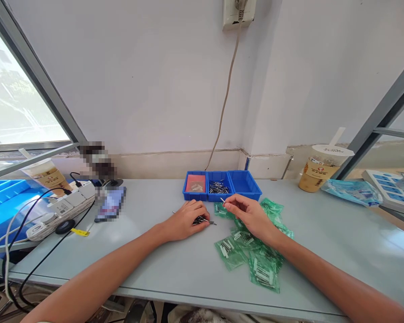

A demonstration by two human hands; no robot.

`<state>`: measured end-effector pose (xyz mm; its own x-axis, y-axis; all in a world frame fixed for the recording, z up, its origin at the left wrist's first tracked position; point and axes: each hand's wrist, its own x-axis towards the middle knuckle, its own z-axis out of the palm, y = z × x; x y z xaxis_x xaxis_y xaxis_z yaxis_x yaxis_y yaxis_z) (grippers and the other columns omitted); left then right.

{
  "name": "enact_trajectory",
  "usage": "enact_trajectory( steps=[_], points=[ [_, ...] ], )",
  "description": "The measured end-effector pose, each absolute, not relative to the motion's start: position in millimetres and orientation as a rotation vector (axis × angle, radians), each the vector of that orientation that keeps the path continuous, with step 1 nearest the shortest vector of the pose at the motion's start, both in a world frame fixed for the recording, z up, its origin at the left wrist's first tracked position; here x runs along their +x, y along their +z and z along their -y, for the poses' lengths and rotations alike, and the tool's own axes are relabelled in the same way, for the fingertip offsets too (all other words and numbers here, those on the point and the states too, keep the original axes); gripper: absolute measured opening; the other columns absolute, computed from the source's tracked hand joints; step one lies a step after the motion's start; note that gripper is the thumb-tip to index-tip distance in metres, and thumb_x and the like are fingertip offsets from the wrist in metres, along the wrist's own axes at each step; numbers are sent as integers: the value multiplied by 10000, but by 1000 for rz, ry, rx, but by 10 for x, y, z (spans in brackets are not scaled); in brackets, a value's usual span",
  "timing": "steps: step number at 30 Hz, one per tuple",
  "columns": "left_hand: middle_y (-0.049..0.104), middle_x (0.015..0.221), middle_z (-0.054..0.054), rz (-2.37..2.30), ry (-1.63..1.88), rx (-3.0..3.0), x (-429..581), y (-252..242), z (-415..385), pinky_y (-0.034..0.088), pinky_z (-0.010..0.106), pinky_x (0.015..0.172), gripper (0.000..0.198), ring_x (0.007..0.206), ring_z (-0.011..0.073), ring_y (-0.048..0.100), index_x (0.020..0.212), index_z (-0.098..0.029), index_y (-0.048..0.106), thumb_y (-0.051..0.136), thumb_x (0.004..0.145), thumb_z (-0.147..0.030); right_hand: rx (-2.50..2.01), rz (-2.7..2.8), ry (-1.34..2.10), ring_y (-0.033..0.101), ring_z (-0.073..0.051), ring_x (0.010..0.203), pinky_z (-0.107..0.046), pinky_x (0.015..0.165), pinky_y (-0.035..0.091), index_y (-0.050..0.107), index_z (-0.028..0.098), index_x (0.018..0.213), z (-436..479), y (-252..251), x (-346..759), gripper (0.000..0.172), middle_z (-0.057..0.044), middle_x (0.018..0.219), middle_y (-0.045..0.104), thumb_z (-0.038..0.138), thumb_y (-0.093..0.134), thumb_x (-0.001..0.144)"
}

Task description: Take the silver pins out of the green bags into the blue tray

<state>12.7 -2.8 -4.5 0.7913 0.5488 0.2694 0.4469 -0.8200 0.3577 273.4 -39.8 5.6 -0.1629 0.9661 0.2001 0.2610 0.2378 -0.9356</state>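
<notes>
My left hand (187,220) rests on the table with its fingers curled over a bunch of thin dark metal pins (200,220), some poking out at the side. My right hand (249,216) is raised a little to the right, thumb and forefinger closed on one small slim metal pin (223,200). Just beyond the hands stands a blue three-part tray (245,197). Its middle bin holds many loose metal pins (218,187), and its left bin has a reddish lining with small pale pieces (195,185). Green plastic bags (264,271) with pins inside lie under and around my right hand.
On the left are a power strip (63,206) with cables, a phone (111,204) and a drink cup (49,175). Another drink cup (318,170) stands at the back right, beside a blue-white packet (353,190). A cord (227,89) hangs down the wall.
</notes>
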Motion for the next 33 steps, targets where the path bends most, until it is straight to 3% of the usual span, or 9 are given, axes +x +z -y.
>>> enact_trajectory(
  steps=[15, 33],
  points=[
    [638, 1067, 44, -772, 530, 2711, 128, -45, 28, 411, 352, 920, 162, 992, 211, 543, 1074, -229, 648, 545, 1063, -354, -1152, 1639, 947, 521, -180, 745, -303, 682, 427, 707, 217, 921, 381, 50, 2726, 333, -10, 800, 624, 549, 684, 911],
    [632, 1062, 41, -773, 523, 2701, 127, -39, 33, 403, 345, 916, 168, 986, 207, 539, 1064, -229, 649, 547, 1066, -363, -1158, 1653, 957, 505, -170, 709, -293, 639, 411, 710, 216, 931, 394, 51, 2734, 368, -1, 776, 610, 582, 673, 913]
  ],
)
